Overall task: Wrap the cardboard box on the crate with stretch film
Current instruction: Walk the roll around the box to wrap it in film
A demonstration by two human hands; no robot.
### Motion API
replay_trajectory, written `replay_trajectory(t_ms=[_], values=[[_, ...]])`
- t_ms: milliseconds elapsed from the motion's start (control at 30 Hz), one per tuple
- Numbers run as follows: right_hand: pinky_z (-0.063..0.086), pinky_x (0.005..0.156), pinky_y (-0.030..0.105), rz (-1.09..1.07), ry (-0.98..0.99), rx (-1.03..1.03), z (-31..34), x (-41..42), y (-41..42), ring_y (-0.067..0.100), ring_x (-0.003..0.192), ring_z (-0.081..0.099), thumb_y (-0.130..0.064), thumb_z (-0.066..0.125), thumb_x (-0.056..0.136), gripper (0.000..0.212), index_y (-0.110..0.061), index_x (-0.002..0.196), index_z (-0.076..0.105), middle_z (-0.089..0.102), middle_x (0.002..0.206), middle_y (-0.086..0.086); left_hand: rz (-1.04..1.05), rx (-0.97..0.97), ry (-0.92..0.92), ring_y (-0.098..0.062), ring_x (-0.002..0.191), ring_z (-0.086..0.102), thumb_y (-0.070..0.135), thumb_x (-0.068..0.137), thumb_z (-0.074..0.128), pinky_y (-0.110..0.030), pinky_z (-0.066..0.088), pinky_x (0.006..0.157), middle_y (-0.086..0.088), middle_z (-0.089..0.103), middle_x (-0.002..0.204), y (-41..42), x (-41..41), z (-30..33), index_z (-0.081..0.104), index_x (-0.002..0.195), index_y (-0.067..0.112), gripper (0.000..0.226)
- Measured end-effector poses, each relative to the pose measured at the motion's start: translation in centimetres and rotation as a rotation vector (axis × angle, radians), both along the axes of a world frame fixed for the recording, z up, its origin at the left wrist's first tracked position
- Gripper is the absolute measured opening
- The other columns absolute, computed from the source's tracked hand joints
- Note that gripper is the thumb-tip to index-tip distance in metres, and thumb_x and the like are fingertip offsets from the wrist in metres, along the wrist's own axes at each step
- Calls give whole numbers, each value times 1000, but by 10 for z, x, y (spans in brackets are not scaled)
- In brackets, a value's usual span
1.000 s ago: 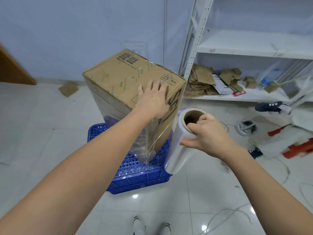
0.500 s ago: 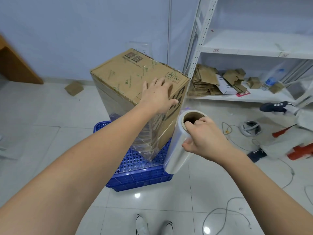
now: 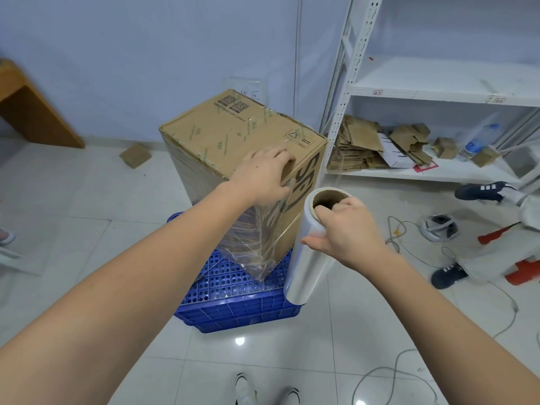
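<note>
Clear film already sheathes the cardboard box [image 3: 233, 147] on the blue crate [image 3: 233, 305]; left hand [image 3: 263, 176] grips its near top edge, right hand [image 3: 347, 232] holds the roll [image 3: 306, 258] at three o'clock, upper faces still bare.

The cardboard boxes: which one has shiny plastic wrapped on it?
The big cardboard box standing on the blue crate. Clear film clings to its sides, while the small box on the floor by the wall is bare.

Both forearms are bare, no sleeves showing; white shoes [image 3: 267, 390] with dark trim below.
</note>
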State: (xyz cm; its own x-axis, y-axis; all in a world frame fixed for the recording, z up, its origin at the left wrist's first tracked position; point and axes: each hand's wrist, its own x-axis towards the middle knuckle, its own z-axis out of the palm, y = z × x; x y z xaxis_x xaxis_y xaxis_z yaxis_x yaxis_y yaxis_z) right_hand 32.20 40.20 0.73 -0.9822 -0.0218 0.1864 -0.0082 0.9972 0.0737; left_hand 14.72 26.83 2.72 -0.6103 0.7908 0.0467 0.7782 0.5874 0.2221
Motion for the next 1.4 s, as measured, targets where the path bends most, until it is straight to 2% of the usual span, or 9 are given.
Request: replay_trajectory(t_ms=[133, 300, 467, 600, 833, 967, 1200, 1333, 1400], values=[[49, 72, 37, 25, 5, -26, -1, 3, 4, 22, 52, 38, -58, 78, 67, 59, -21, 65, 32, 35, 51, -6, 32, 84, 17, -21, 149, 33, 42, 95, 60, -44, 20, 125, 1, 40, 160, 1, 4, -5, 46, 150, 25, 59], [43, 82, 33, 234, -60, -100, 2, 19, 17, 19, 75, 47, -49, 80, 68, 47, -27, 67, 39, 44, 68, -7, 39, 98, -2, -21, 148, 33, 39, 95, 62, -45, 18, 126, 2, 41, 159, 5, 4, -4, 47, 149, 24, 58], [40, 88, 31, 130, -188, -88, 14, 20, 13, 18, 86, 43, -49, 73, 77, 42, -26, 85, 38, 45, 83, -7, 59, 145, 30, -20, 140, 43, 43, 92, 64, -44, 28, 122, 4, 51, 151, 3, 6, -9, 54, 142, 27, 53], [38, 85, 30, 67, -167, -210, 13, 16, 15, 16, 79, 49, -67, 71, 70, 56, -28, 96, 42, 52, 82, -12, 83, 306, 63, -15, 112, 55, 55, 97, 57, -41, 44, 102, 11, 65, 114, -4, 6, -15, 68, 112, 29, 32], [40, 83, 33, 54, -51, -195, 3, 14, 14, 15, 64, 45, -67, 61, 77, 48, -28, 92, 38, 43, 62, -15, 94, 545, 70, -17, 109, 56, 40, 105, 51, -41, 43, 98, 6, 67, 110, -42, 17, -23, 71, 107, 19, 30], [42, 85, 35, 49, -58, -186, 2, 11, 14, 16, 64, 47, -66, 58, 78, 46, -27, 91, 37, 44, 62, -14, 250, 752, 141, -20, 86, 51, 30, 104, 51, -34, 38, 80, 4, 58, 89, -88, 59, -56, 62, 90, 17, 22], [42, 85, 35, 40, -51, -192, 1, 8, 14, 18, 67, 49, -65, 58, 78, 45, -27, 92, 39, 49, 64, -11, 330, 276, -544, -11, 71, 55, 42, 106, 47, -35, 48, 69, 5, 62, 77, -100, 121, -176, 63, 85, 23, 32], [44, 82, 37, 21, -48, -176, -2, 9, 15, 20, 67, 48, -66, 56, 77, 47, -24, 94, 45, 51, 62, -10, 694, 366, -1081, -19, 84, 65, 37, 105, 54, -36, 52, 79, -3, 73, 95, -67, 119, -228, 66, 94, 21, 24], [44, 81, 38, 15, -43, -174, -6, 10, 16, 20, 67, 48, -65, 57, 77, 47, -23, 94, 46, 52, 63, -10, 896, 418, -1289, -18, 80, 64, 35, 105, 56, -32, 48, 70, -4, 71, 98, -50, 117, -244, 66, 96, 17, 22]])
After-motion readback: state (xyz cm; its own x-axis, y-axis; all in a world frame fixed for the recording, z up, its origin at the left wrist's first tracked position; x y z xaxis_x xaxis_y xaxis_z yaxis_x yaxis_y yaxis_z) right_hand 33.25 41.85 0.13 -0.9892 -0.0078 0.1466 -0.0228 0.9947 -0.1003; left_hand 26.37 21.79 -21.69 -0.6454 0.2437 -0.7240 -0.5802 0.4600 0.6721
